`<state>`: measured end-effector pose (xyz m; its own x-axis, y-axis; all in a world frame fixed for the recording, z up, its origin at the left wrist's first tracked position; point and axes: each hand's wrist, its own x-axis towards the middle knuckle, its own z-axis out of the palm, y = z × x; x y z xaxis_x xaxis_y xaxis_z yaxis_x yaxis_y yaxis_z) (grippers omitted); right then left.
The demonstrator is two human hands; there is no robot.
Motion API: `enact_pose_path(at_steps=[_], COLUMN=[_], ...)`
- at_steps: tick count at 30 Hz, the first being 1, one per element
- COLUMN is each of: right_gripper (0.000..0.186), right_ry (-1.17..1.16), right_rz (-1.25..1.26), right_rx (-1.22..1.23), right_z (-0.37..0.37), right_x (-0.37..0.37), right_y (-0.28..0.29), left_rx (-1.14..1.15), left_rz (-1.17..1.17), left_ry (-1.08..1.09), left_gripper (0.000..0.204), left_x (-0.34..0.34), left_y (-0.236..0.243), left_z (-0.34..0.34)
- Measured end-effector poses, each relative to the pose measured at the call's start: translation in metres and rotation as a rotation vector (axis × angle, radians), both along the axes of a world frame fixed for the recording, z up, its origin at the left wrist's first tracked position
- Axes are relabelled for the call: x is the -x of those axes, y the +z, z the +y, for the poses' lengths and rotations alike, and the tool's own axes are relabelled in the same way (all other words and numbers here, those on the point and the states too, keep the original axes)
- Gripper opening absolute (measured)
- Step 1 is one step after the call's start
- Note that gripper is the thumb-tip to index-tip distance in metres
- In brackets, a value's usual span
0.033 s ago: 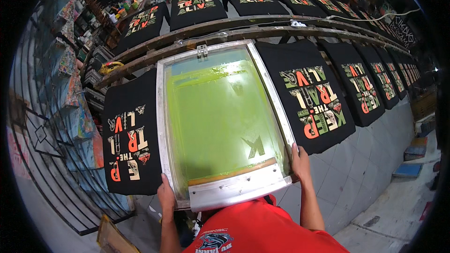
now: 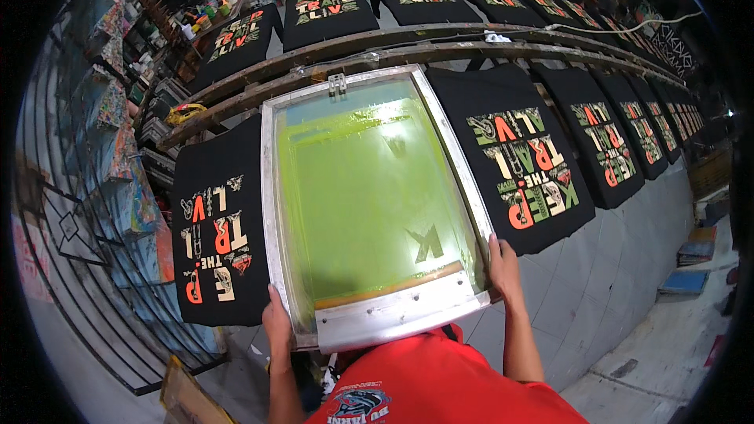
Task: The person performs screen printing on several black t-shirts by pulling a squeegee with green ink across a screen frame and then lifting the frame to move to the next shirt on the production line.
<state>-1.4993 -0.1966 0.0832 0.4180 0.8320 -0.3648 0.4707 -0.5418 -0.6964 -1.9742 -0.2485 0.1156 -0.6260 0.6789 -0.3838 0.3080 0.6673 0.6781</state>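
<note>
At seven and four o'clock, the left hand (image 2: 276,322) and right hand (image 2: 505,269) kept their fingers pinching the green screen (image 2: 367,200); nothing visibly shifted, suggesting steady holding.

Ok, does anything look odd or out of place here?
One thing: the left shirt, beside the green-inked screen, has gaps in its print, lacking the green letters visible on the right shirt. Otherwise, nothing stands out as askew or damaged.
</note>
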Motion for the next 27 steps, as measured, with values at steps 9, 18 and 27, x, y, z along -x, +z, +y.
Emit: enact_pose_path(at_steps=[9, 18, 27], right_gripper=[0.062, 0.063, 0.067], right_ry=[-0.194, -0.407, -0.539], right_rz=[-0.021, -0.004, -0.042], right_rx=[-0.120, -0.148, -0.116], right_z=[-0.023, -0.097, -0.153], right_x=[0.009, -0.040, -0.133], right_y=[0.001, 0.001, -0.006], left_rx=[-0.059, -0.171, -0.256], left_rz=[0.153, 0.017, -0.079], left_ry=[0.120, -0.010, -0.107], left_gripper=[0.085, 0.072, 0.069], left_x=[-0.014, -0.068, -0.167], left_y=[-0.024, -0.007, -0.011], left_z=[0.001, -0.024, -0.027])
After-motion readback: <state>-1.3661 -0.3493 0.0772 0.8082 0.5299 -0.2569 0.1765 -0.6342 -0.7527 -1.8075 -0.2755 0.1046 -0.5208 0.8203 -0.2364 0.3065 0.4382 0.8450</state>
